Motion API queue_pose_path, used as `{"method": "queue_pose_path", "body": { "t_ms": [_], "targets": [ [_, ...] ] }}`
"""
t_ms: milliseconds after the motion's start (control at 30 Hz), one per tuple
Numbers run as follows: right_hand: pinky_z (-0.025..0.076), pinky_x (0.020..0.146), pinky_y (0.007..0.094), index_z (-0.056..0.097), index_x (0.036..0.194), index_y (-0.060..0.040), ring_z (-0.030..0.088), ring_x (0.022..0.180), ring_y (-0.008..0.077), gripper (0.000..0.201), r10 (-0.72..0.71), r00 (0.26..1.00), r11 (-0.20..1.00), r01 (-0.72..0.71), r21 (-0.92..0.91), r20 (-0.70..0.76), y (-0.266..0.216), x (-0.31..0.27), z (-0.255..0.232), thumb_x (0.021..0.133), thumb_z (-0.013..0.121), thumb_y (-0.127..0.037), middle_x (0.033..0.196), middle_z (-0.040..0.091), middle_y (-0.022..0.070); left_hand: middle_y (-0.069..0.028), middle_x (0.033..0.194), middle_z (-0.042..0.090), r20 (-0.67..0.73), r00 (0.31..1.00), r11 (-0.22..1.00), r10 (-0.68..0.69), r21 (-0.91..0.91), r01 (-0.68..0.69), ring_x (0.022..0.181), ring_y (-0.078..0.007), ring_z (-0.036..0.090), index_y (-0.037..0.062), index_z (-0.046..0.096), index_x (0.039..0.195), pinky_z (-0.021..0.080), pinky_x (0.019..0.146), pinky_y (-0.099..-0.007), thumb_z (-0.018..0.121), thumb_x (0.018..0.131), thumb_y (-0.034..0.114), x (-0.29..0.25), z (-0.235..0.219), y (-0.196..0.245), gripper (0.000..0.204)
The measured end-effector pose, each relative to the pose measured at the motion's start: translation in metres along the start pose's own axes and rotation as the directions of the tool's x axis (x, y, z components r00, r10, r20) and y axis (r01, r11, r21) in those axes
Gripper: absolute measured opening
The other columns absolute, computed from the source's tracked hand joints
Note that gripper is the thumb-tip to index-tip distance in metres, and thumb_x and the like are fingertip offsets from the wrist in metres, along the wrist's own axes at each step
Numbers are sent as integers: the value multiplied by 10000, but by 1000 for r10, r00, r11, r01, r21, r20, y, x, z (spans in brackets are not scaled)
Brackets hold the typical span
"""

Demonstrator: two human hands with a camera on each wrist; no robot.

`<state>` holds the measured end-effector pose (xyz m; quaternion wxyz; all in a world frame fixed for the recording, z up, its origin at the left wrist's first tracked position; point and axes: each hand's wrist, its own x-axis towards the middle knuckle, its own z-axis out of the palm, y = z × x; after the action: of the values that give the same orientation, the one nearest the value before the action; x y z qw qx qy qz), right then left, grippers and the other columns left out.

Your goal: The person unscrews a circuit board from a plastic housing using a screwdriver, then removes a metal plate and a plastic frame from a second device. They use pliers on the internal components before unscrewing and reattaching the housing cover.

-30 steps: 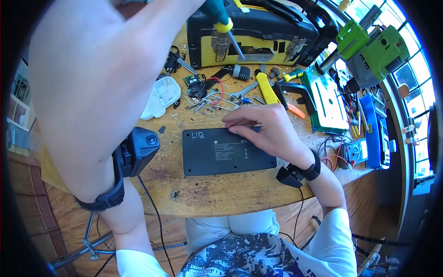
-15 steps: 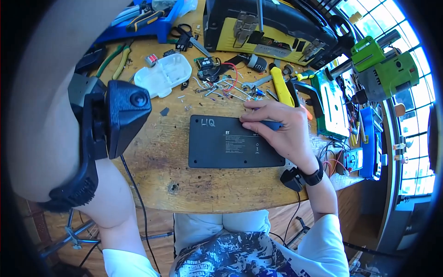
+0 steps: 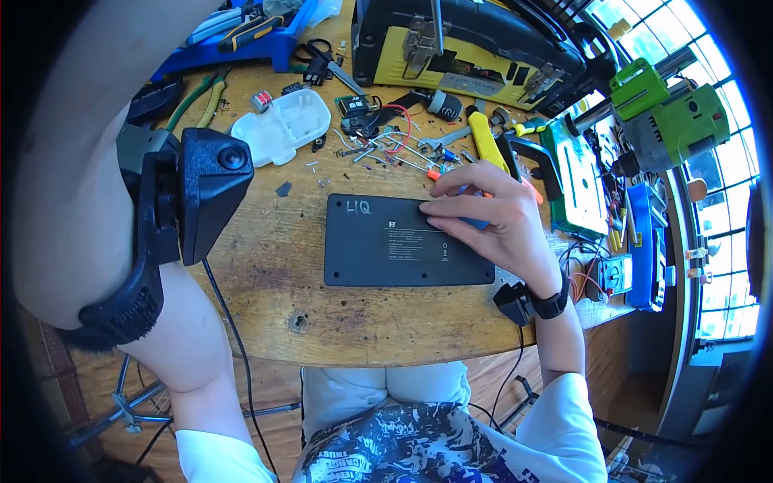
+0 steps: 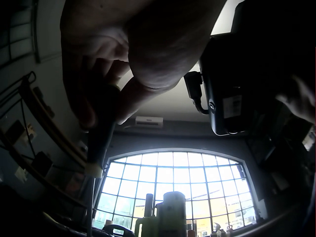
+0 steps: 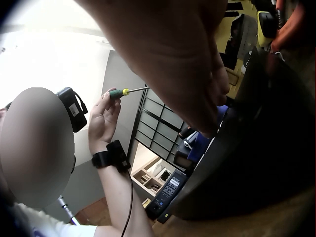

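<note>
Left hand (image 5: 104,123): fingers wrapped round the green handle of the screwdriver (image 5: 117,93), held up clear of the bench (image 3: 370,330). Right hand (image 3: 503,221): fingertips together at the black panel's (image 3: 403,262) far edge; can't tell whether they pinch anything small. Panel flat on the bench, print up, nearer me than the loose wires (image 3: 390,147).

My read: screw work. Best to steady the panel with the right hand, move fingertips off the tip's line, lower the shaft upright, seat it fully, then turn under light, even pressure. A tilted tip could slip and scratch.
</note>
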<state>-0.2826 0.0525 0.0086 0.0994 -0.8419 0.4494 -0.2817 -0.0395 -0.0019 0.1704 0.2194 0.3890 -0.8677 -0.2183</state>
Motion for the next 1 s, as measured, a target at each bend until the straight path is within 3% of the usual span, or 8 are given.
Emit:
{"method": "queue_pose_path", "body": {
  "t_ms": [400,533,600,700,800,833,867,1000],
  "targets": [
    [605,837,377,825,1068,-25,715,961,275,203,-35,998,999,36,-8,43,-3,0,-5,882,855,-101,1090,737,87,-203,961,712,241,966,992,-97,100,74,885,-282,697,-37,696,1159,559,820,-353,719,1014,155,25,0,48,241],
    [614,847,356,816,1116,-21,734,949,262,234,0,999,999,-2,-42,-42,-1,-2,-10,892,843,-81,1086,749,99,-212,943,707,314,942,985,-123,152,78,872,-293,693,-40,692,1146,558,814,-360,720,1011,161,30,-9,57,244],
    [618,842,320,815,1138,-18,752,931,213,222,233,971,961,-223,163,-48,-6,2,-13,920,823,-61,1085,774,106,-216,934,705,350,927,981,-137,178,78,865,-298,691,-42,690,1140,557,811,-364,720,1010,164,34,-14,60,246],
    [612,812,290,813,1156,-18,755,884,157,206,262,963,885,-212,415,-66,-5,2,-2,954,800,-58,1059,798,101,-223,921,701,399,903,974,-160,210,80,856,-307,688,-44,687,1131,556,806,-369,721,1008,169,39,-21,63,248],
    [607,802,284,814,1155,-19,755,852,137,197,262,963,914,-227,335,-61,0,-2,3,971,802,-88,1030,812,89,-228,912,699,443,879,970,-174,231,75,849,-312,686,-46,686,1125,555,803,-373,721,1007,172,46,-9,36,250],
    [607,802,284,814,1155,-19,755,852,137,197,267,961,913,-232,337,-64,0,-2,3,971,802,-88,1030,812,89,-234,918,703,281,931,947,231,154,-282,853,-338,688,-57,683,1128,552,793,-396,727,1000,160,49,19,-13,256],
    [607,796,282,816,1143,-20,754,833,137,189,281,958,908,-245,340,-61,0,-2,3,971,806,-99,1002,812,83,-239,924,707,87,795,782,601,144,-607,856,-365,691,-67,680,1132,549,784,-419,733,993,149,50,35,-39,262],
    [601,773,285,823,1099,-25,750,802,141,171,303,950,904,-262,338,-76,6,-4,9,965,824,-131,949,809,79,-259,950,725,145,858,847,493,146,-512,859,-402,705,-89,679,1146,558,813,-430,738,987,127,21,30,-11,275]
  ]
}}
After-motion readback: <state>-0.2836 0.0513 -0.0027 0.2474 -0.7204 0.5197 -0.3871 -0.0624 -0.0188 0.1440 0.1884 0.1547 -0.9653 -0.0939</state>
